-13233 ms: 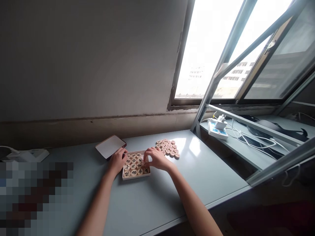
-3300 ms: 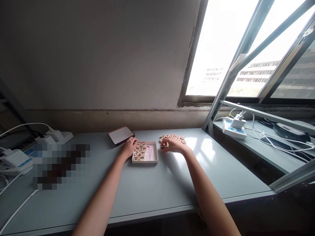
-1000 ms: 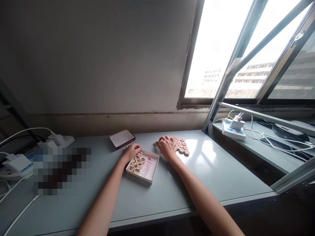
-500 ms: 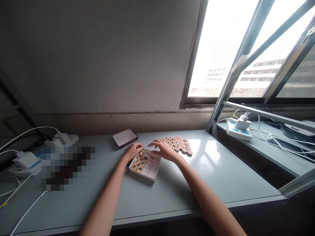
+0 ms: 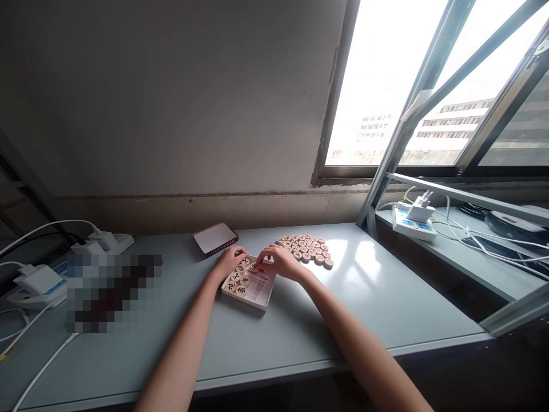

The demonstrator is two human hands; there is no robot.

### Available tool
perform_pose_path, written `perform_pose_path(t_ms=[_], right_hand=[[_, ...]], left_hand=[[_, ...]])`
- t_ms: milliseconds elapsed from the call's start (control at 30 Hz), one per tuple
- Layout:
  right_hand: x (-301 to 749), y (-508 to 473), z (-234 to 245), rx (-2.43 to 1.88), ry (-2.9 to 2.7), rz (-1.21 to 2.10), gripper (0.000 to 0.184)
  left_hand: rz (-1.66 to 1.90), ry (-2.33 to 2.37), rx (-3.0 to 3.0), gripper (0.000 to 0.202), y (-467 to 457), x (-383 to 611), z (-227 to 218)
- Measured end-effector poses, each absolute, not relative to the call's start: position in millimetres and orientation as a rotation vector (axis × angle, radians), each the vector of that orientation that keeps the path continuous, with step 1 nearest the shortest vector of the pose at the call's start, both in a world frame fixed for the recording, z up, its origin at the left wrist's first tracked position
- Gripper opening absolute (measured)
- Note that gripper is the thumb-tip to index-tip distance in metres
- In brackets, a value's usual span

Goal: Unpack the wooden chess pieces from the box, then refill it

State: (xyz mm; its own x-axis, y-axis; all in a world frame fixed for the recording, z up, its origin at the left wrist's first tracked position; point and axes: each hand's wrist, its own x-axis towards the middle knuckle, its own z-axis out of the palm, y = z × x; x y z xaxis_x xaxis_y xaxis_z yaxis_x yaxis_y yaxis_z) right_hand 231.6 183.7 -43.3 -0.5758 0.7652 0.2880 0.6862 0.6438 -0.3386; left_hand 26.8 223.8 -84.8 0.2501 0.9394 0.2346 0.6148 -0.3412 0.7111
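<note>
A shallow white open box (image 5: 271, 296) rests on the desk, with several round Chinese chess pieces (image 5: 241, 290) with black characters lying flat in its left part. Its bare floor on the right carries a pink and purple print. My left hand (image 5: 231, 261) is closed around the far left corner of the box, its fingertips partly hidden. Reaching in from the right, my right hand (image 5: 281, 262) has its fingers bent down onto one chess piece (image 5: 254, 267) near the far wall of the box. Just beyond that hand lies a cluster of loose chess pieces (image 5: 306, 247).
The box lid (image 5: 215, 238) lies inside-up behind my left hand. Power strips with white chargers (image 5: 38, 278) and cables occupy the desk's left side, beside a pixelated patch. Another strip (image 5: 414, 222) sits on the right-hand desk beyond a metal frame post (image 5: 377, 191).
My right hand has come down to the left into the box, and its fingers have closed on a piece. That piece has shifted toward the far wall. My left hand stays at the corner.
</note>
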Motion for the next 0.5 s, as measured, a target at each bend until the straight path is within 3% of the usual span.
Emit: perform_pose_path(t_ms=[200,500], right_hand=[[232,181,-44,-1.097,-2.483,0.137,0.025],[216,176,-53,-1.096,-2.521,-0.124,0.023]], left_hand=[[0.873,1.423,2.044,0.021,223,27,-84],[0.886,1.418,2.085,0.021,224,27,-86]])
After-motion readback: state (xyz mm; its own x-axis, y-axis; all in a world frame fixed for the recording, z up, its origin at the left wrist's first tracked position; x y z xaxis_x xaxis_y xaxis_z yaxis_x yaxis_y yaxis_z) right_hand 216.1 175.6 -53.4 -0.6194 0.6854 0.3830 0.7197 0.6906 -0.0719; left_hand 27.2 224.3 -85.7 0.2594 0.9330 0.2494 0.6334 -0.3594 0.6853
